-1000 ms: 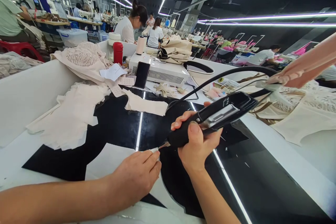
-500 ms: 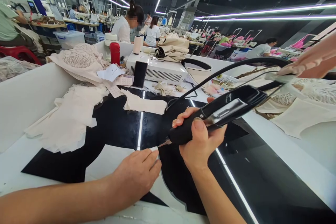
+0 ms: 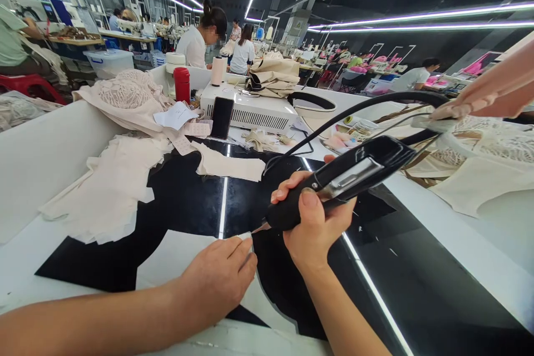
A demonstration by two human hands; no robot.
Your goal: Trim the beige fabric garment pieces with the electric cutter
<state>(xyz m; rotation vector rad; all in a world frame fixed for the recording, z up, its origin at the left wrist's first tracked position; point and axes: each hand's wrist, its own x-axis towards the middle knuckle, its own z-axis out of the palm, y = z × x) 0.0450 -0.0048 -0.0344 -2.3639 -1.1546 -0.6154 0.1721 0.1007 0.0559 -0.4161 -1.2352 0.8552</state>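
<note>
My right hand (image 3: 315,222) is wrapped round a black corded handheld tool (image 3: 350,181) with a silver lever on its side. The tool slants down to the left, and its thin metal tip (image 3: 262,227) is at the upper corner of a pale fabric piece (image 3: 171,253), close to my left fingertips. My left hand (image 3: 227,267) lies on this fabric, fingers together, pinching its edge by the tip. Under my palm the middle of the piece is hidden. Its curved right edge runs down over the glossy black tabletop (image 3: 187,200).
To the left lies a stack of cream fabric pieces (image 3: 112,183); a single strip (image 3: 229,164) lies beyond my hands. A phone (image 3: 222,117) leans on a white machine (image 3: 250,108). The black cable (image 3: 354,105) arches right to something pinkish, cloth or an arm. Lace garments (image 3: 492,150) lie beneath.
The tool and my right hand have shifted slightly left. My left hand and the fabric stay nearly where they were.
</note>
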